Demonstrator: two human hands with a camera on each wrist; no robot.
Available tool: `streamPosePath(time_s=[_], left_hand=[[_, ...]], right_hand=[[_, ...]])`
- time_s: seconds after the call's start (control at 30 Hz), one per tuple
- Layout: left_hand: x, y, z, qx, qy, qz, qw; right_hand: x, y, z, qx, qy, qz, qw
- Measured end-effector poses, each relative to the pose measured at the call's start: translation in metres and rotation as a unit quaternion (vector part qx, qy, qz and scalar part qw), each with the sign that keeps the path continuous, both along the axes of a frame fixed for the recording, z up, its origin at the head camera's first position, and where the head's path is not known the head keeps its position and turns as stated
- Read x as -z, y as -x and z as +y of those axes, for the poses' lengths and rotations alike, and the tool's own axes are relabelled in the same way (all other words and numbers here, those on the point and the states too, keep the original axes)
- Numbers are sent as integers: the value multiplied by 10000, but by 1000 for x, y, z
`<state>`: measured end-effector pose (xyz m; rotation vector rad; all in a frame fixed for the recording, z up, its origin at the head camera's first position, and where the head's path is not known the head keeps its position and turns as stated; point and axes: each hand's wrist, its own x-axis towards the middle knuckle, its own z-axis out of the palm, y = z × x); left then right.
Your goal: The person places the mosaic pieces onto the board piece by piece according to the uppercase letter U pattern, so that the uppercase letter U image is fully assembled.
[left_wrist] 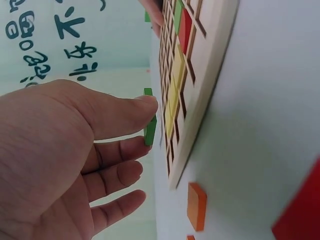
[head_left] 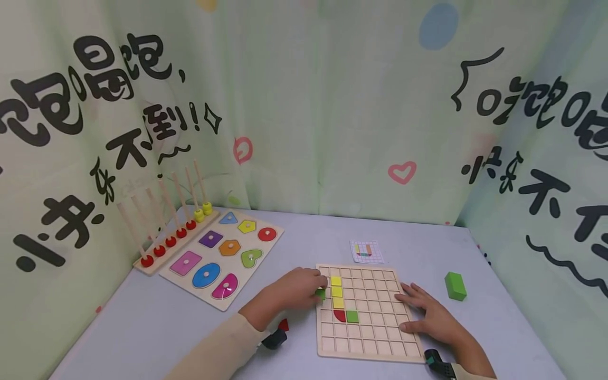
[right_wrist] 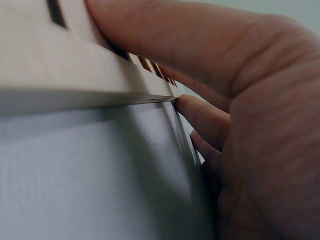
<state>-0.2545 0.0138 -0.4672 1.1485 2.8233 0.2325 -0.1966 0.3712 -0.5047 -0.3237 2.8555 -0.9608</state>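
A green square tile [left_wrist: 150, 125] is pinched between the thumb and index finger of my left hand [head_left: 296, 289], its other fingers spread loosely. That hand is at the left edge of a wooden grid board [head_left: 372, 338]. On the board, several yellow tiles [head_left: 336, 292] form a column, with a red rounded tile [head_left: 339, 316] below and a green tile [head_left: 352, 316] to its right. My right hand [head_left: 434, 314] rests at the board's right edge with fingers extended. Its thumb [right_wrist: 150, 30] lies on top, and the other fingers touch the side.
Behind the board lies a small pattern card [head_left: 367, 252]; a green block [head_left: 456, 286] stands to the right. A shape puzzle board [head_left: 223, 266] and a bead-peg rack [head_left: 178, 237] are at the left. An orange piece [left_wrist: 196, 206] and a red piece [head_left: 283, 324] lie near the left hand.
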Motion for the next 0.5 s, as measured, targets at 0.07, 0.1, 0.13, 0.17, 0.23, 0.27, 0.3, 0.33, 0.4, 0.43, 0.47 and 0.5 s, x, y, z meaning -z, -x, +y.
streamPosePath(time_s=[0.07, 0.1, 0.13, 0.17, 0.23, 0.27, 0.3, 0.33, 0.4, 0.43, 0.47, 0.5], left_hand=[[-3, -1, 6, 91, 20, 53, 9999], [-4, -2, 9, 141, 30, 75, 9999], [-6, -3, 12, 180, 37, 86, 9998], [-7, -3, 15, 227, 53, 116, 9997], [-10, -5, 21, 324, 53, 152, 9993], [-11, -6, 24, 373, 59, 170, 9991], [-11, -7, 26, 421, 72, 188, 9989], [-11, -8, 29, 473, 84, 209, 9986], [-11, -9, 34, 570, 104, 247, 9980], [-10, -10, 36, 608, 120, 261, 9977], [-9, -11, 39, 639, 141, 268, 9975], [-9, -11, 41, 671, 155, 279, 9972]], right_hand=[[0, 0, 0, -15, -8, -17, 10000], [0, 0, 0, -13, -9, -23, 10000], [0, 0, 0, -8, 3, -36, 10000], [0, 0, 0, -4, -1, -41, 10000], [0, 0, 1, 0, 5, -47, 10000], [0, 1, 1, -2, 4, -38, 10000], [0, 1, 1, -2, 11, -40, 10000], [0, 1, 1, -3, 17, -35, 10000], [1, 1, 2, 36, 22, -53, 10000], [2, 1, 2, 35, 16, -59, 10000], [2, 1, 2, 35, 15, -76, 10000], [2, 1, 1, 44, 16, -89, 9999]])
